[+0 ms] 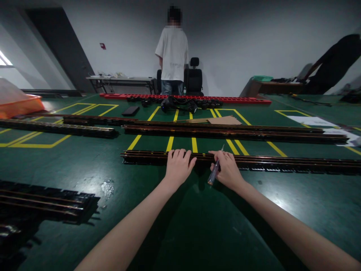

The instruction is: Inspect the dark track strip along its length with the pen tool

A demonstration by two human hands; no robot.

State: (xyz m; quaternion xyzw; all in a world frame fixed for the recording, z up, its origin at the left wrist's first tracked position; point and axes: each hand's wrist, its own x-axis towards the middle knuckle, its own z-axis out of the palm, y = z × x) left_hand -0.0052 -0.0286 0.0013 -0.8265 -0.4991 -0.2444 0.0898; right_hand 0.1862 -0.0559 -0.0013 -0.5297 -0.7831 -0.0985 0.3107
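A long black rail with copper-coloured strips (282, 162) lies crosswise on the green table (197, 222). My left hand (179, 163) grips it near its left end, the fingers curled over the far side and the thumb toward the right. Just right of that, my right hand (227, 169) is closed around a screwdriver (214, 172). Its dark, see-through handle points down toward me and its thin shaft points up and away. The right index finger reaches left along the top of the rail. Part of the rail is hidden behind both hands.
More black rails (239, 132) lie farther back, with others (56, 201) at the near left. Behind them are cardboard (225, 120), a dark flat case (130, 111), black cables (180, 104) and a red slotted beam (242, 99). An orange bin (21, 105) stands left. Two people are beyond the table.
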